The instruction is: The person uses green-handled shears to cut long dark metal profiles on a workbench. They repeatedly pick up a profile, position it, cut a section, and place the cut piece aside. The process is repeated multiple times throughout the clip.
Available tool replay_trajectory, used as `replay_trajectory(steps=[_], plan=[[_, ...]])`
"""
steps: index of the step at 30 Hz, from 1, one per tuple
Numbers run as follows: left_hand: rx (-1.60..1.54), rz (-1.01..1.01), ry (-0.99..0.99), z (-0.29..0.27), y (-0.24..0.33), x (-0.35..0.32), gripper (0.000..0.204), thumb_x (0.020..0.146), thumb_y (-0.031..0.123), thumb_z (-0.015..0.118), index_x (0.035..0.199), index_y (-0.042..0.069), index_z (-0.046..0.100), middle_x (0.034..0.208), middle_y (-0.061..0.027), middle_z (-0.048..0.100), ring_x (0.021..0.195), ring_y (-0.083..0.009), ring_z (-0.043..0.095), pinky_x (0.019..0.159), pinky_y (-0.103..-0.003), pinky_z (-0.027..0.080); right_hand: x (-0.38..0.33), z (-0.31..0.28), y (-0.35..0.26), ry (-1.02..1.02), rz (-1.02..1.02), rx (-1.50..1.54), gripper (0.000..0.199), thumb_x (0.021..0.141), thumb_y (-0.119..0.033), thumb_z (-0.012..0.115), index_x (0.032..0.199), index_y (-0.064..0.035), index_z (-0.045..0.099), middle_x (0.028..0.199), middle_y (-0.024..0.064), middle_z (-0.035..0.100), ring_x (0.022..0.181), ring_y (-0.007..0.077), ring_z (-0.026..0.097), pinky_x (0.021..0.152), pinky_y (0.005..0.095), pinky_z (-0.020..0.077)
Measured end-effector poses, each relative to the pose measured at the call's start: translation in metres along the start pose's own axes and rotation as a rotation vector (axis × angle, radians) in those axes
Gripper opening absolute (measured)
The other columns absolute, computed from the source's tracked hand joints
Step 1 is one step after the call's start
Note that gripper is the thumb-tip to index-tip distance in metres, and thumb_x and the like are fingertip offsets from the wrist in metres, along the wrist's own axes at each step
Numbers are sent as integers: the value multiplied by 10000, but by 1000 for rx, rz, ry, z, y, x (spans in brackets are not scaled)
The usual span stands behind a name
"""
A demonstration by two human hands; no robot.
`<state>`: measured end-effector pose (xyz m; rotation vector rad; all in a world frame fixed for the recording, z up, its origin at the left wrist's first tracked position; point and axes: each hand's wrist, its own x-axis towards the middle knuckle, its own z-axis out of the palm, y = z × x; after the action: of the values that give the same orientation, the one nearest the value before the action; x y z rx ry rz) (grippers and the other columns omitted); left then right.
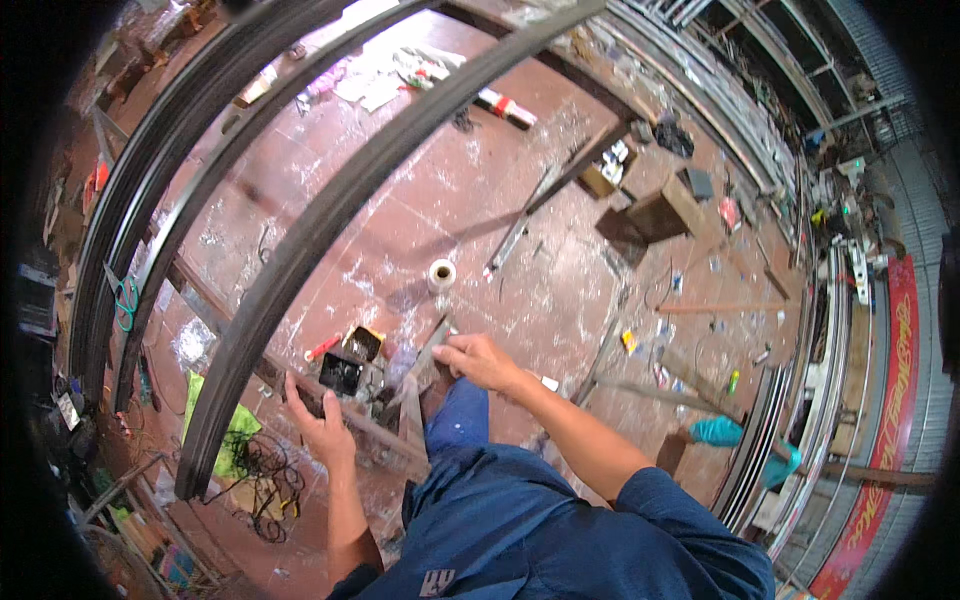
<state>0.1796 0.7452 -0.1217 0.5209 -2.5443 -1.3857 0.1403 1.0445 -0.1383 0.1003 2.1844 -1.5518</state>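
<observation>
Over the workshop floor (570,290), L hand (320,428) hangs w/ fingers spread wide, holding nothing, near the long dark strip (330,210) that crosses above the metal frame (590,84), while R hand (480,362) bends its fingers at the grey bar (427,357), firm grip or mere touch, can't tell. Strip's out, apart from the bundle (150,170) at left, so laying-out's prob. done; how much is left, no way to judge, w/ the white roll (441,275) standing unheld.

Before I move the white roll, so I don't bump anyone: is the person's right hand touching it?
Apart: the head view shows reddish floor between the right hand and the white roll.
</observation>
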Motion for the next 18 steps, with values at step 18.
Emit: replay_trajectory(steps=[18], plan=[[61,-29,-53,-6,16,4,690,954,161,574,1570,-30,330,1589,-259,377,1479,-392,356,1233,-454,239,192,-292,-52,632,-183,425,332,1023,-316,656,814,-59,625,659,17,589,560,116,560,539,282,463]])
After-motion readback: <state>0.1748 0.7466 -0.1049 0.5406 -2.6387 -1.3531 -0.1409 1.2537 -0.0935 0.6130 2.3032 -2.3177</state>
